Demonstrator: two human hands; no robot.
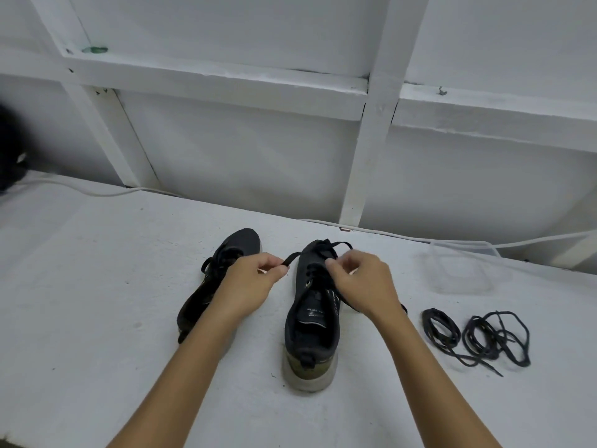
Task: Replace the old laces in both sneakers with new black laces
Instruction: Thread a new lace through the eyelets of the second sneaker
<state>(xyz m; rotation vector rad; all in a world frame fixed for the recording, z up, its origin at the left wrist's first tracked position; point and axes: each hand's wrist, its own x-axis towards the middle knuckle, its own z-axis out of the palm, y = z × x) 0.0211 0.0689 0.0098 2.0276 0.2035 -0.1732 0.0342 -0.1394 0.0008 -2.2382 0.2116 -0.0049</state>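
Two black sneakers stand on the white table (97,302), toes pointing away from me. The right sneaker (311,331) has a pale sole and sits between my hands. Its black lace (298,255) runs from the toe area to my left hand (255,282), which pinches one end. My right hand (358,279) pinches the lace over the eyelets near the shoe's tongue. The left sneaker (210,286) lies partly behind my left forearm, its lace still in. Two bundles of black laces (478,337) lie to the right of the shoes.
A clear plastic container (462,270) sits at the back right of the table. A white cable (97,192) runs along the table's far edge below the white panelled wall (258,150). A dark object (9,150) shows at the far left.
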